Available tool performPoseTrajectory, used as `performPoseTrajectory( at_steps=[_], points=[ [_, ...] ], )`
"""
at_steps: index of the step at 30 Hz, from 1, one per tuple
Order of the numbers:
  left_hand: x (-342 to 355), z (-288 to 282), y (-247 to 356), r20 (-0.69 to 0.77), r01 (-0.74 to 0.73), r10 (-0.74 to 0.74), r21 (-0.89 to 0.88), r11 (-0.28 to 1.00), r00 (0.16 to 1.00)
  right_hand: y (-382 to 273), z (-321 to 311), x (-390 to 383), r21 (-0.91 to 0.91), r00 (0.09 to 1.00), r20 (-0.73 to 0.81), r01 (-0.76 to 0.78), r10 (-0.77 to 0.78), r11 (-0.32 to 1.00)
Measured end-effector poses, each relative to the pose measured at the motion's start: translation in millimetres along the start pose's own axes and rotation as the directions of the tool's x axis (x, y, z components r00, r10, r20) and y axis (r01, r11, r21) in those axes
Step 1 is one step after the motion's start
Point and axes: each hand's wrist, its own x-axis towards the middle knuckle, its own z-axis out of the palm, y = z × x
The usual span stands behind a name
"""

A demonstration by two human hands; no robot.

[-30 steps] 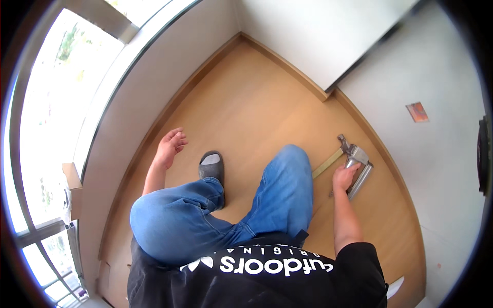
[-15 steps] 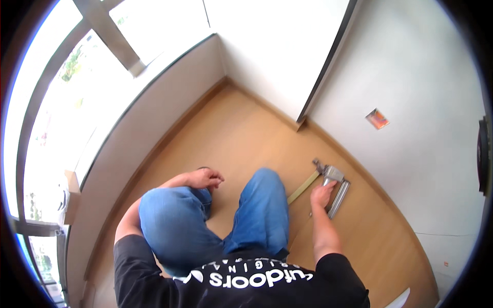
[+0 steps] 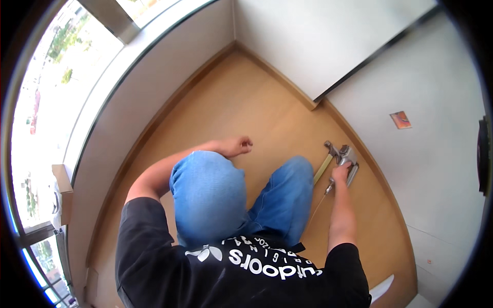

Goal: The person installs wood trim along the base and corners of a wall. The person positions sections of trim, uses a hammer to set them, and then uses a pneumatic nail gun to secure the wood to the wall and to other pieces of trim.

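My right hand (image 3: pixel 340 172) is closed round the grip of a silver nail gun (image 3: pixel 348 154), which sits at the floor beside my right knee. A thin hose trails from the gun's fitting back toward my leg. Against the gun's near left side lies a hammer (image 3: pixel 323 168) with a yellowish handle and a dark metal head. Beyond my raised left knee, my left hand (image 3: pixel 238 146) hangs over the floor with its fingers loosely curled and somewhat apart. Nothing shows in it.
Wooden floor (image 3: pixel 262 113) runs to skirting (image 3: pixel 190 84) at the walls. Windows (image 3: pixel 67 77) stand above a low wall on the left, with a cardboard box (image 3: pixel 62 192) on the sill. An orange card (image 3: pixel 400 120) marks the right wall. A white piece (image 3: pixel 381 288) lies behind right.
The view has shifted, bringing the low wall and floor corner higher. My left hand has moved forward past the knee. My right hand still grips the nail gun beside the hammer.
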Motion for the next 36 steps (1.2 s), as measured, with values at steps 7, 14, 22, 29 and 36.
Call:
performPoseTrajectory(
  at_steps=[7,14,22,29,36],
  points=[
    [54,-79,-94,-0.041,0.242,-0.264,-0.280,0.929,0.964,-36,24,-50,-0.284,0.917,-0.283,0.200,-0.281,0.938],
    [156,-215,-100,-0.483,0.238,-0.082,0.273,0.932,0.872,-35,69,-55,-0.022,0.996,0.087,0.034,-0.031,0.999],
    [201,-277,-95,-0.560,0.318,0.150,0.649,0.691,0.815,-102,17,-70,0.165,0.980,0.192,-0.087,0.055,0.982],
    [210,-275,-101,-0.544,0.234,0.058,0.451,0.861,0.837,-338,-35,-125,0.605,0.833,-0.057,0.467,-0.550,0.645],
    [211,-284,-96,-0.494,0.238,0.002,0.422,0.875,0.870,-594,15,-89,0.688,0.535,-0.483,0.722,-0.693,0.077]
  ],
)
